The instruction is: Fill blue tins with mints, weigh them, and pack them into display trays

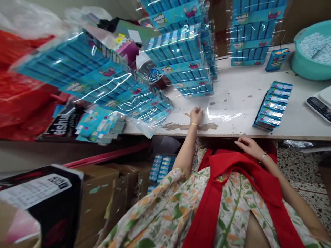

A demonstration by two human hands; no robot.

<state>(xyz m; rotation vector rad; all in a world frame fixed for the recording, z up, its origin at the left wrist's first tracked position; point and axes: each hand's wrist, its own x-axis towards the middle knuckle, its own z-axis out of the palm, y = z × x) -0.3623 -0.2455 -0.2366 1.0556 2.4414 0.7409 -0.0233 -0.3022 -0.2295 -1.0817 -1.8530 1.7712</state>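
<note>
White paint is worn off in brown patches on the table [240, 94], and blue candy boxes are piled all around it. On the left, one wrapped stack [108, 81] leans over to the side. Another wrapped stack [181, 51] stands in the middle, and a third stack [252, 34] stands at the back.

The left hand [196, 115], with a gold bracelet [194, 124], is curled up on the table, close to the front edge. Clear plastic [224, 117] seems to lie flat just beside it, but the shine makes it hard to see, so I cannot tell if the fingers pinch it. The right hand [250, 147], with a silver bracelet [263, 157], is loose, with its fingers softly bent, by the table's edge in front of the red apron [204, 220].

On the right sits a row of small blue boxes [274, 105]. One single box [277, 59] stands behind it, next to a green tub [300, 69] of pale blue bits. A scale [320, 106] is near the tub.
</note>
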